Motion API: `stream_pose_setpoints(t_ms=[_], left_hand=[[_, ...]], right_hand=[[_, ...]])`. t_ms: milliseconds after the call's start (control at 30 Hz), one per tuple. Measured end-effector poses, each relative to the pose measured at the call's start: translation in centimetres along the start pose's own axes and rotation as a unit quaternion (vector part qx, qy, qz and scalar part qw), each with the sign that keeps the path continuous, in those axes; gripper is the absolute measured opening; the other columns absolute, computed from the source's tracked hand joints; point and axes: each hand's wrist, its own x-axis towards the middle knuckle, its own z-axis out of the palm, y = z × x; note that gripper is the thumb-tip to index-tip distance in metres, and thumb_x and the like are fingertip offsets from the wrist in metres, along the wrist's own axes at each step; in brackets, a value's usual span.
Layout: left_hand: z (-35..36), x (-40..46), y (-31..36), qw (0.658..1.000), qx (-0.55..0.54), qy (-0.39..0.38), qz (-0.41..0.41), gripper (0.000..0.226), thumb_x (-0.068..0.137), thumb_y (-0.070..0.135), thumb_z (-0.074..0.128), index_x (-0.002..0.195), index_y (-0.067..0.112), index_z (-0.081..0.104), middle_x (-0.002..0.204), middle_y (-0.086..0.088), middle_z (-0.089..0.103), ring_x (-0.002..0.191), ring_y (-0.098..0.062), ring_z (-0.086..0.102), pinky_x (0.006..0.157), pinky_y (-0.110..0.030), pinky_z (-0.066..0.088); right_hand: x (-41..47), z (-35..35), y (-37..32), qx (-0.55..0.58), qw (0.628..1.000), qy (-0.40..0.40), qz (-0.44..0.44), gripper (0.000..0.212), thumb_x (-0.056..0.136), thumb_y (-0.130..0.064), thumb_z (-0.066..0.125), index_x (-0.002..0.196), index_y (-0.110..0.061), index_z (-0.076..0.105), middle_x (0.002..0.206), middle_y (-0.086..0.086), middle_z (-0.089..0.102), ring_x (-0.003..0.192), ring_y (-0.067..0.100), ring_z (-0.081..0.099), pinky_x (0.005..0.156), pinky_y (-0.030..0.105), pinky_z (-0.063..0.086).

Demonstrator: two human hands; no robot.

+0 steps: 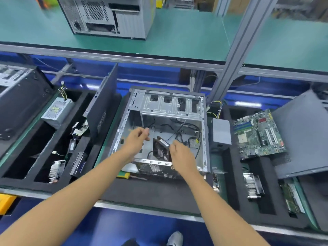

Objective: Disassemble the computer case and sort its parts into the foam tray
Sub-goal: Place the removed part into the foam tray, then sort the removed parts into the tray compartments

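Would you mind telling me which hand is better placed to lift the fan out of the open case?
Probably the right. The right hand already touches the fan, tilted inside the case; whether it grips it is unclear. The left hand is beside the fan with loosely curled fingers, apparently holding nothing.

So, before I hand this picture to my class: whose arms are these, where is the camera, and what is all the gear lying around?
There is no machine here: a person wears a camera on the head, so you look down along their own bare arms. In front lies an open computer case, mostly emptied, with loose cables inside. The right hand holds a black fan inside it; the left hand hovers beside it, fingers curled, seemingly holding nothing. Black foam trays flank the case. The right one holds a green motherboard and a finned heatsink; the left holds a grey power supply. Another case stands on the shelf.
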Motion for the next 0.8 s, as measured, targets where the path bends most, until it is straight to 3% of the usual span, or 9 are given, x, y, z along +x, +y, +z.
stream_pose_setpoints(t_ms=[100, 167, 300, 400, 467, 533, 633, 733, 800], left_hand=[[0.7, 0.7, 0.4, 0.997, 0.008, -0.078, 0.017, 0.029, 0.104, 0.049, 0.05, 0.093, 0.026, 0.063, 0.112, 0.01, 0.066, 0.105, -0.011, 0.061, 0.081, -0.031, 0.042], [1.2, 1.3, 1.3, 0.987, 0.023, -0.142, 0.073, 0.022, 0.105, 0.035, 0.055, 0.085, 0.028, 0.062, 0.113, 0.016, 0.063, 0.104, 0.002, 0.06, 0.093, -0.03, 0.038], [1.3, 2.4, 3.2, 0.968, 0.036, -0.209, 0.135, 0.024, 0.103, 0.017, 0.06, 0.08, 0.022, 0.064, 0.083, 0.008, 0.064, 0.076, -0.007, 0.058, 0.076, -0.025, 0.048], [1.7, 3.0, 4.3, 0.962, 0.053, -0.22, 0.154, 0.017, 0.098, 0.016, 0.067, 0.082, 0.021, 0.067, 0.091, -0.003, 0.071, 0.082, -0.015, 0.066, 0.078, -0.034, 0.055], [2.6, 3.3, 4.8, 0.961, 0.096, -0.167, 0.198, 0.013, 0.093, 0.018, 0.074, 0.082, 0.019, 0.068, 0.096, -0.008, 0.067, 0.084, -0.009, 0.062, 0.08, -0.03, 0.051], [3.8, 2.9, 5.5, 0.954, 0.129, -0.102, 0.253, 0.012, 0.088, 0.018, 0.079, 0.083, 0.015, 0.068, 0.106, -0.005, 0.057, 0.088, -0.006, 0.056, 0.077, -0.02, 0.046], [5.3, 2.3, 6.6, 0.911, 0.257, -0.092, 0.308, 0.007, 0.094, 0.025, 0.068, 0.101, 0.024, 0.068, 0.127, 0.004, 0.044, 0.106, -0.017, 0.051, 0.082, -0.028, 0.046], [5.7, 2.4, 7.6, 0.88, 0.315, -0.107, 0.34, 0.022, 0.09, 0.04, 0.065, 0.111, 0.035, 0.06, 0.124, 0.013, 0.045, 0.111, -0.013, 0.051, 0.08, -0.031, 0.045], [6.1, 2.9, 7.7, 0.795, 0.388, -0.121, 0.451, 0.03, 0.093, 0.043, 0.059, 0.12, 0.032, 0.062, 0.13, 0.007, 0.043, 0.119, -0.016, 0.044, 0.083, -0.035, 0.051]], right_hand=[[0.7, -0.6, 0.1, 0.17, 0.983, -0.009, 0.065, 0.036, 0.107, -0.026, 0.024, 0.075, -0.015, 0.036, 0.053, 0.006, 0.047, 0.056, 0.02, 0.065, 0.054, 0.033, 0.032], [1.1, -1.6, -0.1, 0.302, 0.948, -0.012, 0.098, 0.035, 0.108, -0.025, 0.025, 0.079, -0.012, 0.04, 0.054, 0.007, 0.06, 0.059, 0.033, 0.072, 0.054, 0.036, 0.045], [2.4, -2.9, -0.7, 0.417, 0.899, 0.017, 0.135, 0.03, 0.107, -0.02, 0.031, 0.083, -0.01, 0.047, 0.074, 0.017, 0.063, 0.056, 0.035, 0.069, 0.049, 0.033, 0.051], [3.8, -2.2, -1.2, 0.436, 0.867, 0.095, 0.222, 0.019, 0.101, -0.023, 0.04, 0.092, -0.011, 0.052, 0.094, 0.027, 0.062, 0.075, 0.028, 0.063, 0.076, 0.049, 0.057], [4.4, -1.4, -2.4, 0.514, 0.791, 0.178, 0.281, 0.015, 0.098, -0.027, 0.045, 0.099, -0.013, 0.051, 0.102, 0.02, 0.06, 0.088, 0.027, 0.059, 0.085, 0.051, 0.052], [4.8, -0.6, -3.7, 0.647, 0.655, 0.231, 0.314, 0.023, 0.101, -0.028, 0.046, 0.113, -0.011, 0.055, 0.11, 0.011, 0.06, 0.093, 0.021, 0.06, 0.082, 0.041, 0.05], [5.2, 0.0, -5.0, 0.802, 0.463, 0.212, 0.311, 0.034, 0.106, -0.037, 0.044, 0.122, -0.013, 0.062, 0.1, 0.008, 0.068, 0.089, 0.019, 0.065, 0.079, 0.032, 0.052], [5.4, 0.1, -5.1, 0.837, 0.411, 0.198, 0.302, 0.034, 0.108, -0.039, 0.042, 0.093, -0.018, 0.064, 0.066, 0.001, 0.055, 0.058, 0.013, 0.049, 0.061, 0.023, 0.04], [5.5, 0.3, -4.7, 0.849, 0.393, 0.199, 0.292, 0.037, 0.108, -0.037, 0.042, 0.079, -0.019, 0.057, 0.064, -0.001, 0.047, 0.057, 0.011, 0.042, 0.06, 0.021, 0.034]])
